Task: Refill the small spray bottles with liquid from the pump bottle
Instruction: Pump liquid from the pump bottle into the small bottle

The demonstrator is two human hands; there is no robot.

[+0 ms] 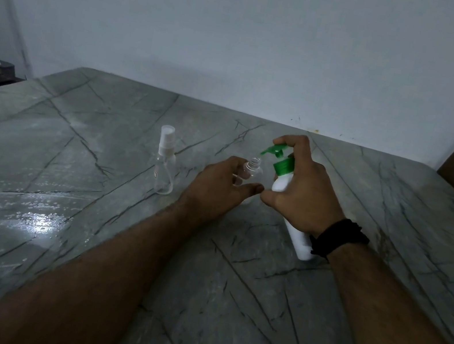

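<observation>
The right hand (304, 191) curls around the white plastic pump bottle with a green collar and pump head (282, 178), thumb low on the body and forefinger bent over the top of the pump. The bottle leans left, its base on the grey veined stone table (92, 208), its green spout just above the threaded open neck of a small clear plastic bottle (253, 169). The left hand (221, 189) grips that uncapped bottle, fingers and thumb wrapped round its body. A second small clear spray bottle with a white sprayer and clear cap (164, 161) stands upright to the left, apart from both hands. A black band (340, 237) circles the right wrist.
</observation>
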